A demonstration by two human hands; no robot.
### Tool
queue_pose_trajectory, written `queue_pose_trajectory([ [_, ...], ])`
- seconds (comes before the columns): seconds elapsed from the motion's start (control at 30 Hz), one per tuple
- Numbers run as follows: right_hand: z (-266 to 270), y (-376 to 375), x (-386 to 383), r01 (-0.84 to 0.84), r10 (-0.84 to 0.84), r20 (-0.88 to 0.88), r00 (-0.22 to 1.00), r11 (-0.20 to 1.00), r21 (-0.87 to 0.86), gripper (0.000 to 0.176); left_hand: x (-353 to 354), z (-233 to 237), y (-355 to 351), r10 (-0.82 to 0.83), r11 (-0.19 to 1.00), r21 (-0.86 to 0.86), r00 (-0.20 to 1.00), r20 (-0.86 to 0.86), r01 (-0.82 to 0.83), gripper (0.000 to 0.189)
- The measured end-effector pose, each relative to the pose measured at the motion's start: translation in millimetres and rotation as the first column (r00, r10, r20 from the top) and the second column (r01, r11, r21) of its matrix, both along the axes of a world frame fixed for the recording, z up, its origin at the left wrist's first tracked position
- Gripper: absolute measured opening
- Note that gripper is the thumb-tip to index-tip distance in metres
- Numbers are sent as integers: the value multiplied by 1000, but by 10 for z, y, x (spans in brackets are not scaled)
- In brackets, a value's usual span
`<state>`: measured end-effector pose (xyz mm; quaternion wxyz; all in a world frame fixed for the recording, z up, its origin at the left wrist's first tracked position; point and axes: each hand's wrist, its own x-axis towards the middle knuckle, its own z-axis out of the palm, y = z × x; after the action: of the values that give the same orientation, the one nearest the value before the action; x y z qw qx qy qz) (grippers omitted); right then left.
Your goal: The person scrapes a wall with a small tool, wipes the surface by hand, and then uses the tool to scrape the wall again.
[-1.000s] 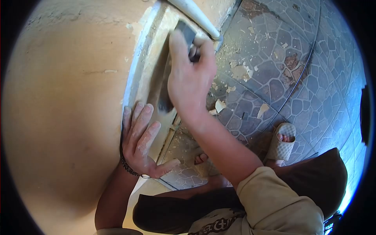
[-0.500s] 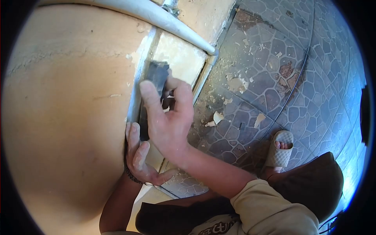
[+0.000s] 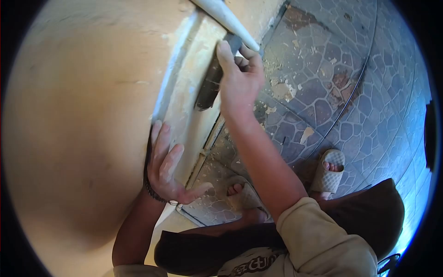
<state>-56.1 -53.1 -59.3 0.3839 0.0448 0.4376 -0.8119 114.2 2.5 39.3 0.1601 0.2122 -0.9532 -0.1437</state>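
Observation:
My right hand (image 3: 242, 87) is wrapped round a long dark sanding block (image 3: 211, 87), whose flat side lies against the lower wall ledge (image 3: 189, 92) just below the white pipe. Part of the block is hidden behind my fingers. My left hand (image 3: 166, 166), with a dark bracelet at the wrist, rests against the wall edge further down the ledge. Its fingers are stretched out, thumb apart, and nothing is in it. Whitish dust coats the fingers of both hands. Patches of pale, worn paint show on the ledge.
A white pipe (image 3: 230, 23) crosses the wall at the top. The peach wall (image 3: 92, 115) fills the left side. Paint flakes (image 3: 284, 90) litter the stone-patterned floor (image 3: 350, 124), where a thin black cable (image 3: 344, 108) runs. My sandalled feet stand at lower right.
My right hand has carried the sanding block up and right along the ledge, away from the corner strip. My left hand stays at the wall edge, slightly shifted. A second sandal has come into view.

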Motion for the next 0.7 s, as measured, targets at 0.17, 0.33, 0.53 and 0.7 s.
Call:
queue_pose_trajectory([
  [0.17, -333, 341, 153, -165, 133, 279, 951, 982, 94, 36, -61, 1, 47, 49, 998, -48, 996, 71, -46, 77],
  [0.33, -412, 635, 27, -511, 516, 490, 703, 845, -158, 38, -128, -569, 328, 122, 989, 87, 992, 14, -123, 72],
  [0.53, 0, 972, -248, -322, 627, 369, 686, 716, -619, 66, -419, -299, 525, 308, 736, 601, 945, 114, -312, 80],
  [0.7, 215, 1111, -240, -116, 586, 430, 686, 673, -731, 67, -580, -125, 540, 149, 874, 457, 986, 75, -167, 87],
])
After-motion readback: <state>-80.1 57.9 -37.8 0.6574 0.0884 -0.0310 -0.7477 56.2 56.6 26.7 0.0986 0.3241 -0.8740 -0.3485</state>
